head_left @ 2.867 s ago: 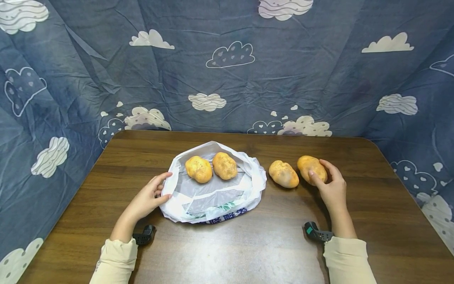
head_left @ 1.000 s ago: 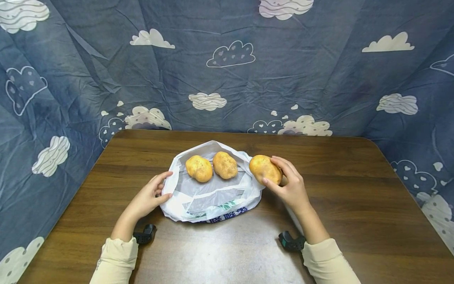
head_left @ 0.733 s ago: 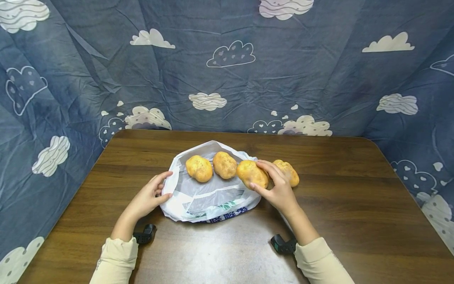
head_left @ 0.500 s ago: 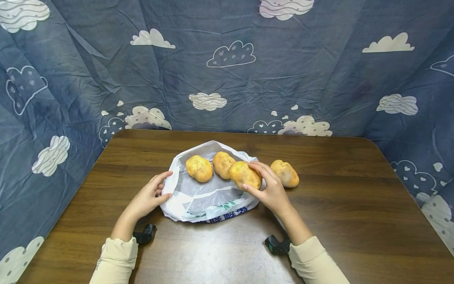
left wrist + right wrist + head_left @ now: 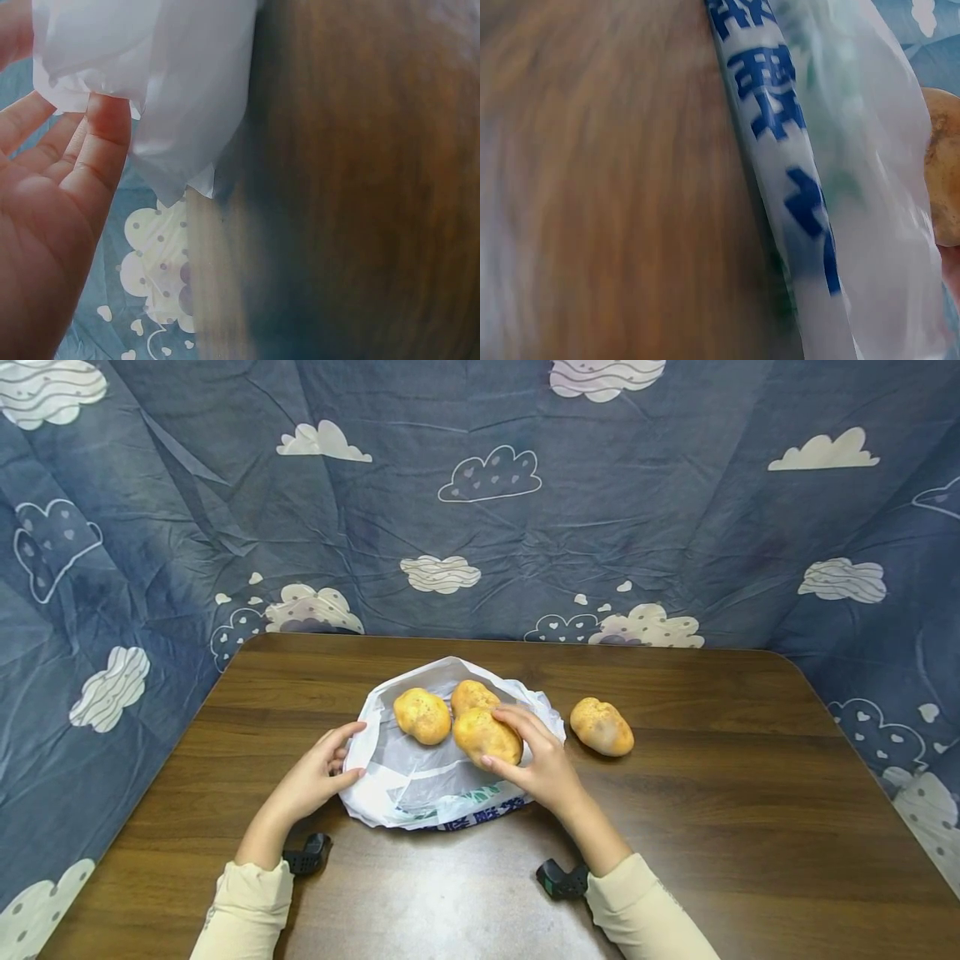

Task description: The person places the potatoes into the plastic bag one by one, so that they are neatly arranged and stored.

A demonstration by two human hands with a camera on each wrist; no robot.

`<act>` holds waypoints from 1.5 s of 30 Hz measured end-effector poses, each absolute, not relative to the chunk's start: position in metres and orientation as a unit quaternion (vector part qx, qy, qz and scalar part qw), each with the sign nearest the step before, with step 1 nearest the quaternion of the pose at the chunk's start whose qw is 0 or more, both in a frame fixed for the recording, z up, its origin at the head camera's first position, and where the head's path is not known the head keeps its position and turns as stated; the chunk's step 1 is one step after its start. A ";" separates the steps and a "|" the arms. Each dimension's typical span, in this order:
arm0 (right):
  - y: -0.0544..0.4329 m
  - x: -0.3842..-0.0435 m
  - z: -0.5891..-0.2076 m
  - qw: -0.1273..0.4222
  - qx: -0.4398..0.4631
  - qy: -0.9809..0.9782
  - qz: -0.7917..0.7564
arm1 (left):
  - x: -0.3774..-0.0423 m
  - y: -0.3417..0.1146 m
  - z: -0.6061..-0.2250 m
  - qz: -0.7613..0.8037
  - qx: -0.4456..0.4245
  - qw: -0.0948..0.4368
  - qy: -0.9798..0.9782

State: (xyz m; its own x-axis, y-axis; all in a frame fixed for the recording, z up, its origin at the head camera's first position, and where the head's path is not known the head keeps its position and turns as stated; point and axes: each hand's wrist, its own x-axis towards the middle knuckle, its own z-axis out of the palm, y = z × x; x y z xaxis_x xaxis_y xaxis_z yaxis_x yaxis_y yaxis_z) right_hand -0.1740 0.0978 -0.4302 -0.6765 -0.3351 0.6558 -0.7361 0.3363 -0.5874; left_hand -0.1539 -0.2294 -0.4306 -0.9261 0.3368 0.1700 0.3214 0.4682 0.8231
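A white plastic bag [image 5: 375, 777] with green and blue print lies with its mouth spread wide. My left hand [image 5: 311, 781] holds the bag's left rim; in the left wrist view the fingers [image 5: 105, 135] meet the white film. Two potatoes sit inside: one at the left [image 5: 422, 717], another at the back [image 5: 472, 695], partly covered. In front of that one, over the bag's mouth, my right hand [image 5: 543, 768] grips a potato [image 5: 483, 737] between thumb and fingers. The right wrist view shows the bag's printed edge [image 5: 769, 90] and part of a potato [image 5: 943, 169].
One more potato [image 5: 602, 727] lies on the brown wooden table [image 5: 712, 760], right of the bag. A dark blue cloth [image 5: 622, 543] with cloud prints hangs behind the table. Black wrist devices sit at the left wrist [image 5: 307, 856] and right wrist [image 5: 561, 878].
My right hand has picked up the far-right potato and carried it left, past the other loose potato, over the bag. The left hand has stayed on the rim.
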 end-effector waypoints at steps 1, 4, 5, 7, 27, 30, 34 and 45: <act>0.095 -0.174 -0.430 0.213 0.342 -0.787 0.467 | -0.154 -0.229 -0.430 0.477 0.192 0.008 0.858; 0.089 -0.174 -0.431 0.210 0.351 -0.782 0.470 | -0.154 -0.229 -0.430 0.474 0.192 0.008 0.859; 0.087 -0.174 -0.432 0.208 0.353 -0.782 0.470 | -0.154 -0.229 -0.430 0.474 0.192 0.008 0.860; 0.083 -0.174 -0.432 0.206 0.357 -0.781 0.470 | -0.154 -0.229 -0.430 0.473 0.191 0.008 0.860; 0.046 -0.172 -0.444 0.150 0.349 -0.788 0.484 | -0.153 -0.227 -0.428 0.483 0.189 0.013 0.855; 0.042 -0.172 -0.445 0.137 0.346 -0.788 0.491 | -0.149 -0.223 -0.420 0.483 0.189 0.012 0.855; 0.037 -0.173 -0.448 0.121 0.332 -0.793 0.495 | -0.150 -0.223 -0.419 0.481 0.190 0.012 0.855; 0.030 -0.171 -0.450 0.019 0.276 -0.803 0.527 | -0.154 -0.228 -0.431 0.486 0.195 0.010 0.852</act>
State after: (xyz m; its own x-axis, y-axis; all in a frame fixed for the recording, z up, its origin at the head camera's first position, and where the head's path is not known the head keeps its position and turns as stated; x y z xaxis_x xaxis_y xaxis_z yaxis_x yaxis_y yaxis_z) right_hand -0.1709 0.0298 -0.4503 -0.8467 -0.4241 0.3214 -0.4636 0.2913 -0.8368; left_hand -0.1541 -0.2282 -0.4307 -0.9238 0.3414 0.1734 0.3229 0.4511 0.8320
